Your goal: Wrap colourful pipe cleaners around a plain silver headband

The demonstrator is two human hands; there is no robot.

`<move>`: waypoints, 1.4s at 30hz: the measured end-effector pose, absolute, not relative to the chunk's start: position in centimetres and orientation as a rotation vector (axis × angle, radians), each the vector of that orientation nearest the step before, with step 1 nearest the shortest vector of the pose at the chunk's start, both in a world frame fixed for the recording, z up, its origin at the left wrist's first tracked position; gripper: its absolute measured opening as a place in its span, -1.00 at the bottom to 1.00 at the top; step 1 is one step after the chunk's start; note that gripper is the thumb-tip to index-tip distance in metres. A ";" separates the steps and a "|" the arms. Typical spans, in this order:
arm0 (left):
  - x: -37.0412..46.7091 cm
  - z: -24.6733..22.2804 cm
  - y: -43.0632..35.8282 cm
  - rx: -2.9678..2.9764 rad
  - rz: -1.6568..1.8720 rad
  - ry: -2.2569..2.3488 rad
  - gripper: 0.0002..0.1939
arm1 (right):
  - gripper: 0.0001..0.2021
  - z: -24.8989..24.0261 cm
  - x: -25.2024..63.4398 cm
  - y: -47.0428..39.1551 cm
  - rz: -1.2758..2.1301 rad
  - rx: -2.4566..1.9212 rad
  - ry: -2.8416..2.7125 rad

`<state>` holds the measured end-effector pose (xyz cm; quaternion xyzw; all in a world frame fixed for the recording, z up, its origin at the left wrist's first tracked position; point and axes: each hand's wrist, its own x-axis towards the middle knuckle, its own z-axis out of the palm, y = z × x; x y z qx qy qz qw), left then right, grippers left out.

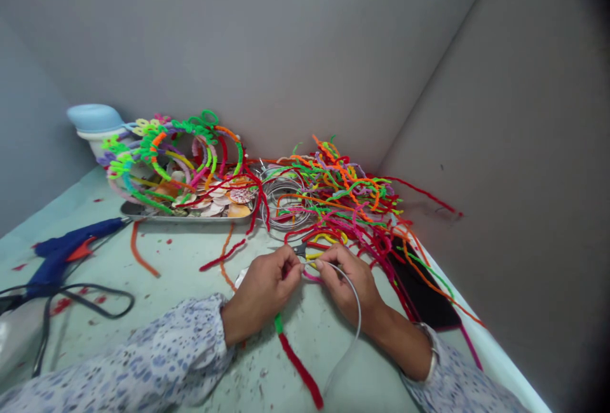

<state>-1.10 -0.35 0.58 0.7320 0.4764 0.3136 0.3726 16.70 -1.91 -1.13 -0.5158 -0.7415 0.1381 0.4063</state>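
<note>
My left hand (267, 283) is closed in a pinch on a thin grey wire (358, 311) near the middle of the table. Opposite it, my right hand (350, 279) pinches the same wire, a short way along. From there the wire bends round in a loop and drops toward the near edge. A red and green pipe cleaner (300, 365) extends out below my left hand; whether the fingers hold it is hidden. Just behind the fingertips lie scissors (312, 248) with yellow and red handles, partly covered by my hands.
A metal tray (190, 225) holds shells (238, 196) under several pipe-cleaner rings (159, 152). Coiled wire (286, 203) and a heap of coloured pipe cleaners (343, 190) lie beside it. At left are a blue glue gun (61, 251) and a blue-lidded container (98, 124); at right, a dark phone (424, 292).
</note>
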 end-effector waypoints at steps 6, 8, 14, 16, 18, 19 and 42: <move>-1.1 0.7 -0.4 1.877 0.819 1.208 -0.84 | -0.93 -1.2 16.7 -1.9 0.312 -1.284 -1.870; -1.1 0.7 -0.4 1.891 0.827 1.212 -0.83 | -0.92 -1.3 16.7 -2.0 0.334 -1.284 -1.866; -1.0 0.1 0.0 1.598 0.831 1.079 -0.75 | -0.91 -1.5 16.8 -1.9 0.389 -1.304 -1.794; -1.0 -0.1 0.2 1.449 0.835 1.009 -0.69 | -0.90 -1.5 16.8 -1.8 0.408 -1.319 -1.747; -1.2 -0.1 0.4 1.339 0.862 0.968 -0.66 | -0.90 -1.5 16.9 -1.6 0.409 -1.339 -1.687; -1.2 -0.2 0.6 1.304 0.877 0.957 -0.66 | -0.89 -1.5 17.0 -1.5 0.410 -1.349 -1.652; -1.6 0.1 1.7 1.139 0.823 0.924 -0.74 | -0.88 -1.8 17.9 -0.1 0.279 -1.383 -1.467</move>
